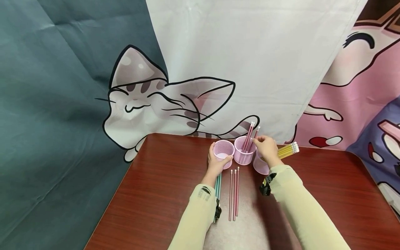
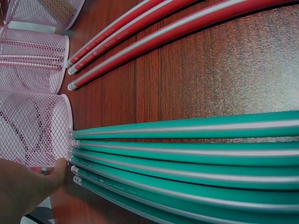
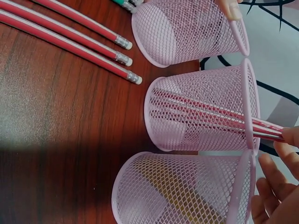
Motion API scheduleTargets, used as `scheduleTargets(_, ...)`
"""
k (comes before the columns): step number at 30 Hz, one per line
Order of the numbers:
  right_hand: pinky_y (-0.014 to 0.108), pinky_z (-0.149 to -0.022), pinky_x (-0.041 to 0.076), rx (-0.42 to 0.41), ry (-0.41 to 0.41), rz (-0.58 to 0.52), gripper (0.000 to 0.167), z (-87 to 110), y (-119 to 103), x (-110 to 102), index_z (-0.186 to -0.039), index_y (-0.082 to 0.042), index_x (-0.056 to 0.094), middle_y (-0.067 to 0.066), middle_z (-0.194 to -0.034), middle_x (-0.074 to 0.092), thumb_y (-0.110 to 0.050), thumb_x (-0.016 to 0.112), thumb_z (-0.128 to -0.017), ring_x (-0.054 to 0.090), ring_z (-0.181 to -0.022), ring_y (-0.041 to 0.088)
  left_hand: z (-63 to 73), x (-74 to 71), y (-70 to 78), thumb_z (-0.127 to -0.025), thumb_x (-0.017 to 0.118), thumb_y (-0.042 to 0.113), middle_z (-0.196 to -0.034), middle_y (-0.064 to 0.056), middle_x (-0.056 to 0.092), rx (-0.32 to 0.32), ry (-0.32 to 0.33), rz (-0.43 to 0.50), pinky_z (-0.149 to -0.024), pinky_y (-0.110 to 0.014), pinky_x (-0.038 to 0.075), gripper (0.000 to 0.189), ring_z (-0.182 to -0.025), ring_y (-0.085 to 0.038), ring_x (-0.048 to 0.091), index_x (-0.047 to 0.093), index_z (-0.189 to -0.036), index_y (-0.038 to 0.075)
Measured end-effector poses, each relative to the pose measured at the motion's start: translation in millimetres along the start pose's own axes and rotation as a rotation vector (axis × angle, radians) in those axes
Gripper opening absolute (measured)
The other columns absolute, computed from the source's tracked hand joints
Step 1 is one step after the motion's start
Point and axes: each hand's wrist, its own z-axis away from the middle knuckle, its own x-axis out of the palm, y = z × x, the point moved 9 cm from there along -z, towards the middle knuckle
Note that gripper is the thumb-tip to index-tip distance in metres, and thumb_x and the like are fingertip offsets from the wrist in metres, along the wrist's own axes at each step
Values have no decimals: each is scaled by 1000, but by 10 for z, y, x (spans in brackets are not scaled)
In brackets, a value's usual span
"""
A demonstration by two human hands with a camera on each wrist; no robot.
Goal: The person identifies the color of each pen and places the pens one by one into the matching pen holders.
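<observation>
Three pink mesh pencil cups stand side by side at the back of the table. My left hand (image 1: pixel 215 164) holds the left cup (image 1: pixel 223 143), thumb on its near side and fingers around its outer side. Over the middle cup (image 1: pixel 240 159), my right hand (image 1: pixel 266 147) pinches a red pencil (image 3: pixel 268 132) that stands in it. Other red pencils (image 1: pixel 249 133) lean in that same cup, white erasers up. Yellow pencils (image 1: pixel 288 150) tilt rightward out of the right cup (image 1: pixel 260 167), partly hidden behind the right hand and wrist.
Three red pencils (image 1: pixel 234 194) lie on the brown table (image 1: pixel 150 194) in front of the cups. Beside them, several green pencils (image 2: pixel 187 154) lie in a row with their eraser ends near the left cup, partly under the left forearm. A printed cloth (image 1: pixel 265 62) hangs behind.
</observation>
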Motion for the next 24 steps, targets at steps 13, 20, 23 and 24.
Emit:
scheduleTargets(13, 52, -86, 28, 59, 5, 32, 29, -52, 159, 61, -103, -7, 65, 16, -109, 62, -31, 56, -90, 37, -105, 38, 5, 9, -1, -66, 84, 25, -141, -10, 33, 0, 4, -10, -101, -46, 29, 94, -124, -29, 35, 28, -142, 28)
scheduleTargets(20, 53, -87, 27, 20, -57, 48, 33, -49, 127, 118, -113, -6, 61, 18, -115, 59, -29, 54, -90, 37, -107, 40, -4, 9, -3, -66, 84, 24, -142, -9, 33, 11, 7, -8, -102, -46, 28, 93, -125, -28, 35, 29, -142, 27)
scheduleTargets(23, 55, -86, 27, -11, -92, 74, 35, -39, 93, 139, -117, -5, 59, 20, -119, 56, -27, 53, -90, 37, -106, 41, -11, 10, -15, -67, 84, 24, -142, -9, 33, 17, 7, -10, -102, -46, 28, 93, -125, -28, 35, 29, -142, 26)
scheduleTargets(24, 56, -85, 27, -22, -105, 84, 36, -35, 83, 148, -119, -5, 58, 21, -120, 55, -27, 53, -90, 37, -106, 42, -12, 10, -18, -67, 84, 23, -142, -9, 33, 18, 7, -9, -102, -46, 28, 93, -125, -28, 35, 29, -142, 25)
